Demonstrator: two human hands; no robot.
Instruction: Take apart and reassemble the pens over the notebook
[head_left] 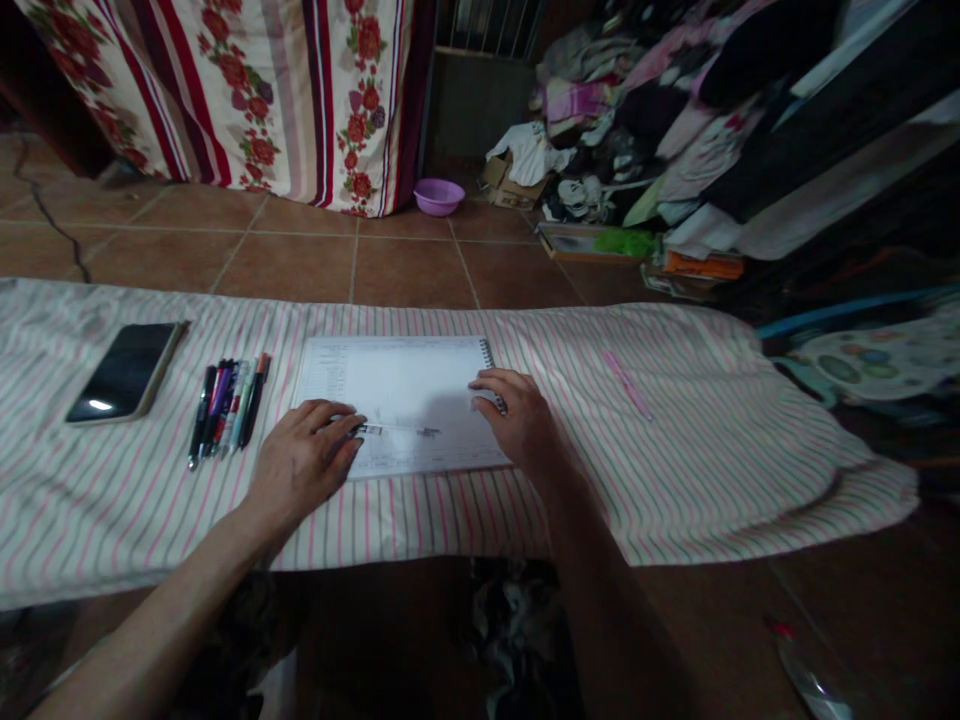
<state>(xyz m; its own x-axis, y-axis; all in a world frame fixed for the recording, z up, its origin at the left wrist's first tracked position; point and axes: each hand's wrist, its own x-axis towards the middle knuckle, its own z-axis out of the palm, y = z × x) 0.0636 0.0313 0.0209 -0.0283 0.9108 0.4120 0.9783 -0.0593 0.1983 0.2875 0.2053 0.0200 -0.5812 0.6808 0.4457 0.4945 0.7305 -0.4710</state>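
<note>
A spiral-bound notepad (397, 375) with a printed grid along its left side lies on the striped cloth in front of me. My left hand (309, 448) is over its lower left part, fingertips closed on the end of a slim, clear pen (401, 429). The pen lies nearly level across the page, its darker tip toward the right. At the notepad's right edge, by the wire binding (487, 352), rests my right hand (519, 412). Its fingers are bent, with a small gap between thumb and forefinger and nothing visible in it.
A row of several pens (226, 408) lies left of the notepad, with a phone (126, 372) farther left. One pink pen (627, 384) lies to the right on the striped cloth (697, 450). Beyond are a purple basin (439, 197), a curtain (285, 100) and piled clothes (637, 110).
</note>
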